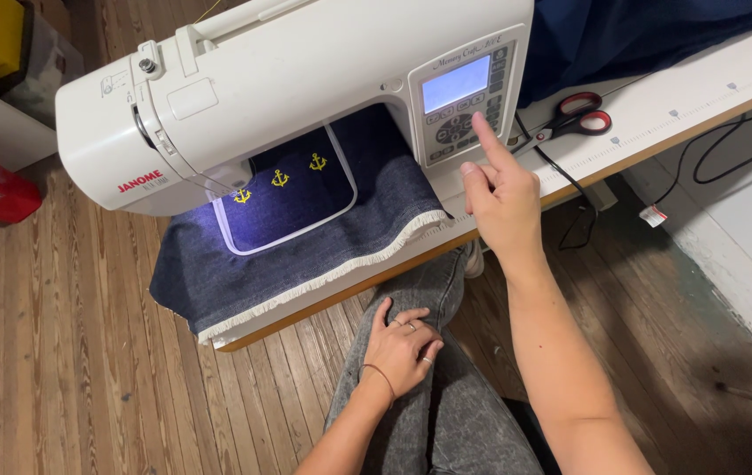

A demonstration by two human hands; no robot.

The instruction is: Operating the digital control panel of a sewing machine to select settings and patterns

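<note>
White table (710, 84) w/ embroidery machine (288, 79), wood plank floor (59, 352), right hand (503, 198) at panel

My sewing machine (261, 70) is white, its small screen (456, 84) pale blue. Under it lies dark blue denim cloth (305, 237) with a cream fringed edge and three yellow anchors (280, 179). The scissors (574, 116) have red and black handles. My trousers (446, 413) are mottled grey; the floor (59, 352) is brown striped wood.

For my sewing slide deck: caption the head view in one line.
Right hand points a finger at the embroidery machine's control panel; left hand rests on the lap; hooped denim shows three yellow anchors.
</note>
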